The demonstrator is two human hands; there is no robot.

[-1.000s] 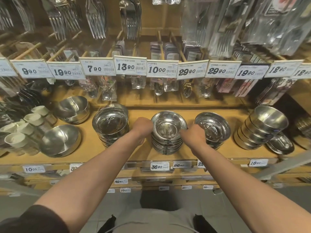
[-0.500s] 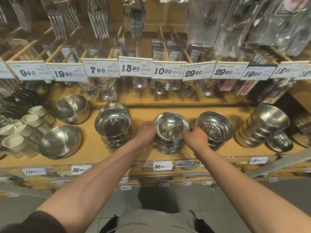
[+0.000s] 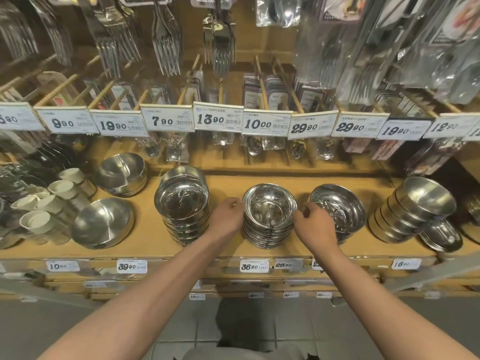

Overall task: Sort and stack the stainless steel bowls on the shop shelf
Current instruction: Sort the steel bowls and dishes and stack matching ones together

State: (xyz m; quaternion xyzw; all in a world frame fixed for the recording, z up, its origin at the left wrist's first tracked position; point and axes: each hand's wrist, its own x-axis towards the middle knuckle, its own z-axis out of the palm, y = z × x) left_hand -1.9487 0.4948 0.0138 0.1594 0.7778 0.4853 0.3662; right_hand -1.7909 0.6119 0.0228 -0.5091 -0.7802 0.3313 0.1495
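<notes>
A stack of small shiny steel bowls (image 3: 270, 211) stands at the middle of the wooden shelf (image 3: 148, 229). My left hand (image 3: 228, 216) grips its left side and my right hand (image 3: 315, 224) grips its right side, fingers curled against the rims. A taller stack of steel bowls (image 3: 183, 203) stands just left of my left hand. Another bowl stack (image 3: 340, 209) sits behind my right hand, partly hidden by it. Matte steel bowls (image 3: 415, 209) are stacked leaning at the far right.
A single wide bowl (image 3: 102, 224) and a deep bowl pile (image 3: 122, 175) lie at the left, beside white cups (image 3: 52, 201). A shallow dish (image 3: 441, 235) sits at the right. Price tags (image 3: 218, 120) and hanging cutlery packs overhang the shelf.
Both hands stay on the middle stack. The view has shifted a little, so the stack and hands sit slightly higher and further right in the frame.
</notes>
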